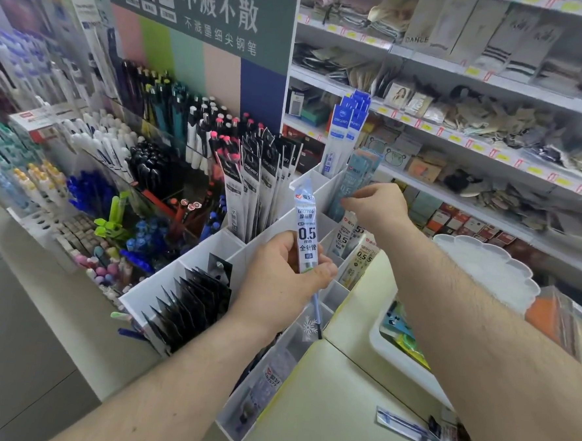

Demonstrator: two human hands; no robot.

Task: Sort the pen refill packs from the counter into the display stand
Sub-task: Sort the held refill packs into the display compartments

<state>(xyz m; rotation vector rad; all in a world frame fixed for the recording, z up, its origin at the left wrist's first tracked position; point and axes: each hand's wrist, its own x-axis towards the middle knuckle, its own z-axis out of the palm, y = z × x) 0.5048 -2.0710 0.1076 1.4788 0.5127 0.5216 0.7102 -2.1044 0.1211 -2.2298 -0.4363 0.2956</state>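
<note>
Holding refill pack (306,233) upright — left grip (280,281) at its lower half

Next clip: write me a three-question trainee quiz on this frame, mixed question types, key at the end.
1. True or false: the left hand grips a refill pack printed "0.5".
2. What is the right hand doing?
A. Resting flat on the counter
B. Pinching a teal pack at a compartment of the white display stand
C. Taking socks off the shelf
3. Fill in: more packs lie on the counter at the ____ right edge of the view.

Key: 1 true; 2 B; 3 lower, where loose packs lie.
</note>
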